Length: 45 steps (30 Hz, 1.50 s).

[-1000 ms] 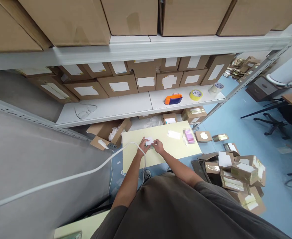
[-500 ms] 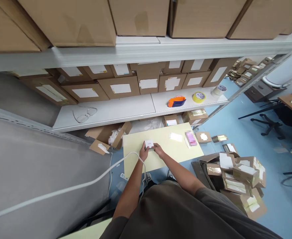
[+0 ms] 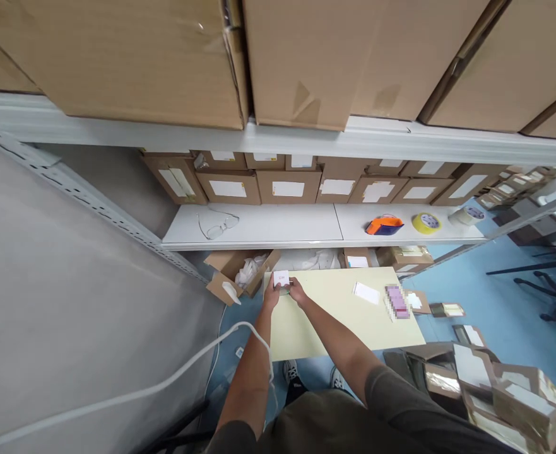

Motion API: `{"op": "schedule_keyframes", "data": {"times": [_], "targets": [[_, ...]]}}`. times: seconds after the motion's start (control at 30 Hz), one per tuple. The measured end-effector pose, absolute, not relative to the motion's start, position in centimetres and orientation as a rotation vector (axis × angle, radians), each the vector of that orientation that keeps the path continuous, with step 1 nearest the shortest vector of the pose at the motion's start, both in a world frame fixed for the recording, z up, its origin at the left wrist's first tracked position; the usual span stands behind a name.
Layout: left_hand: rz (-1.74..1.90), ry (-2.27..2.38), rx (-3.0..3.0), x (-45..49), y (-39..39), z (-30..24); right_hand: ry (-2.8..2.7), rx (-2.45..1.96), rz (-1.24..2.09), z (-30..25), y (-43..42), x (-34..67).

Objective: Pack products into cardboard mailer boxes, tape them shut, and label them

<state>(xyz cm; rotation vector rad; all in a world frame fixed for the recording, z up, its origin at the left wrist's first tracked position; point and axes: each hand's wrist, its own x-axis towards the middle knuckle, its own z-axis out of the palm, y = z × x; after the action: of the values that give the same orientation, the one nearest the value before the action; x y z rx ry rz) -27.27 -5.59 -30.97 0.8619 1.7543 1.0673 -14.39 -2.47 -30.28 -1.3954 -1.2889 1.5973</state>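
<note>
A small white box with faint print on its top is held between my hands over the back left corner of the pale yellow table. My left hand is closed around its left side. On the opposite side, the fingers of my right hand close on the box's right edge; they are partly hidden. Farther right on the table lie a white card or sheet and a blurred-out purple item.
Beyond the table's left end sits an opened carton with white wrapping inside. The shelf behind holds glasses, an orange-and-blue tape dispenser and yellow tape. Cartons pile at right. A white cable crosses my left arm.
My hands and the white box have shifted left across the table, closer to its left edge. The camera view has turned left, so the shelf and table appear farther right and lower.
</note>
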Motion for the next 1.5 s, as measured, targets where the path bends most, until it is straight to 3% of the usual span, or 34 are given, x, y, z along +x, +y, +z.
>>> {"op": "schedule_keyframes", "data": {"times": [0.37, 0.73, 0.9, 1.2, 1.5], "targets": [[1.304, 1.961, 1.384, -24.1, -8.0, -27.1, -1.211, -1.479, 1.485, -27.6, -4.6, -6.4], [1.089, 1.516, 1.627, -7.2, -1.0, -21.3, -1.131, -1.453, 1.055, -21.3, -2.6, 15.6], [0.977, 1.453, 1.676, -2.0, 0.5, -18.4, -1.283, -1.463, 0.840, -18.1, 2.3, 22.4], [0.988, 1.679, 1.595, -1.2, -2.6, -18.1, -1.917, -1.380, 0.396, -10.2, 17.9, 24.7], [1.018, 1.808, 1.512, -4.6, -5.9, -15.9, -2.284, -1.499, 0.304, -9.5, 18.8, 24.4]]}}
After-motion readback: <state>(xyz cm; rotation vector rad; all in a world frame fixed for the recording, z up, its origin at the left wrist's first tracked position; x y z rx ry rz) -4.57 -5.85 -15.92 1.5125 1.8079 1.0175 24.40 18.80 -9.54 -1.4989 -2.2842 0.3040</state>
